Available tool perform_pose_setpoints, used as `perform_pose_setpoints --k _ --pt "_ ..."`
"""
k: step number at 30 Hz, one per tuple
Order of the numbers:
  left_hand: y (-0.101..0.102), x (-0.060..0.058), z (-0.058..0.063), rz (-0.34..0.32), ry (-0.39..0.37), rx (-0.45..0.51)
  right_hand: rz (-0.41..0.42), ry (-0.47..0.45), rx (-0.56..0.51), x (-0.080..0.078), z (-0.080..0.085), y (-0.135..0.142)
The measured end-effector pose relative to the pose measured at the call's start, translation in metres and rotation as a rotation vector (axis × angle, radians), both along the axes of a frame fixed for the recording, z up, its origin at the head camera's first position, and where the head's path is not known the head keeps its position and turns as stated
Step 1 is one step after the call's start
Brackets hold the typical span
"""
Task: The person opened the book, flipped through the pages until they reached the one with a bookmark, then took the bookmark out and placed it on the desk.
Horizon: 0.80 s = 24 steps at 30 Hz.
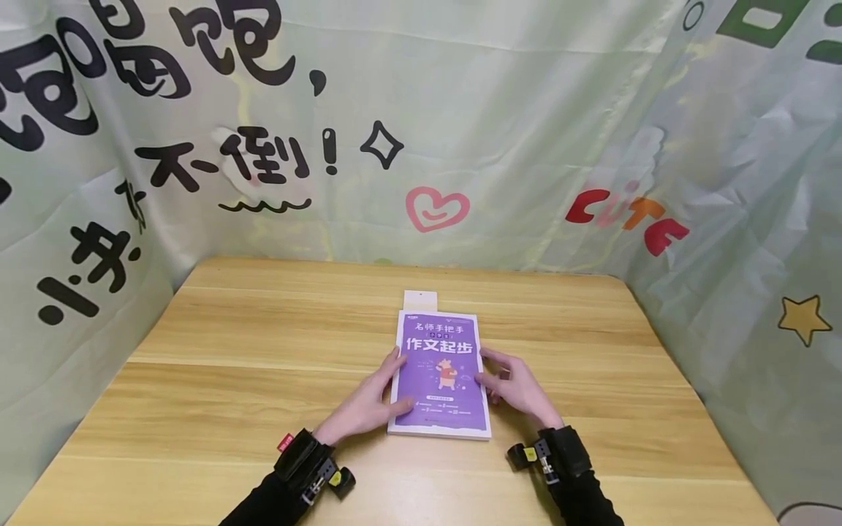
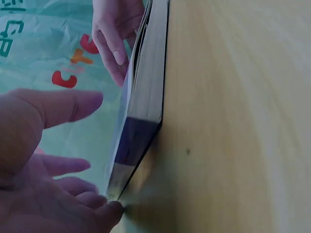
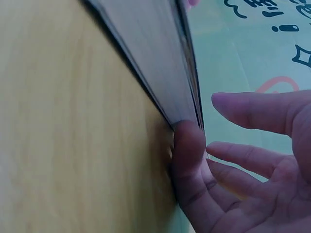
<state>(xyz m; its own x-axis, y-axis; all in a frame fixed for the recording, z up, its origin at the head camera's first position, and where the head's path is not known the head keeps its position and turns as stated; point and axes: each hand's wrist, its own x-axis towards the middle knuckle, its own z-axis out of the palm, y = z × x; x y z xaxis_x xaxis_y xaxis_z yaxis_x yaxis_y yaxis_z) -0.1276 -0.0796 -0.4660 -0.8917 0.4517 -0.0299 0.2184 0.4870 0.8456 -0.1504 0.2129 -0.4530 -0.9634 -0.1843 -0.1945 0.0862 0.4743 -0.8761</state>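
A purple book (image 1: 442, 409) with white lettering and a cartoon animal on its cover lies flat on the wooden table. My left hand (image 1: 365, 409) is at its left side, the thumb reaching over the cover and a fingertip close to the spine (image 2: 133, 141) in the left wrist view. On the other side, my right hand (image 1: 520, 383) has one fingertip against the page edges (image 3: 160, 63), as the right wrist view shows. Its thumb stands apart from the cover, above the edge. Neither hand wraps round the book.
A small white card (image 1: 421, 300) sticks out from behind the book's top edge. Wood-grain table (image 1: 263, 351) surrounds the book. A pale green printed curtain (image 1: 513, 146) hangs along the back and both sides. Black cameras (image 1: 342, 482) are strapped to both wrists.
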Motion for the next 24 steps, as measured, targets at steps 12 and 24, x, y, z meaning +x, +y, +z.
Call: perform_pose_setpoints --k 12,24 --pt "0.011 0.016 0.01 -0.192 0.203 -0.271 0.021 -0.002 0.001 -0.001 0.002 0.002" --pt "0.011 0.018 0.009 -0.196 0.235 -0.291 -0.007 -0.012 -0.046 0.002 0.0 0.002"
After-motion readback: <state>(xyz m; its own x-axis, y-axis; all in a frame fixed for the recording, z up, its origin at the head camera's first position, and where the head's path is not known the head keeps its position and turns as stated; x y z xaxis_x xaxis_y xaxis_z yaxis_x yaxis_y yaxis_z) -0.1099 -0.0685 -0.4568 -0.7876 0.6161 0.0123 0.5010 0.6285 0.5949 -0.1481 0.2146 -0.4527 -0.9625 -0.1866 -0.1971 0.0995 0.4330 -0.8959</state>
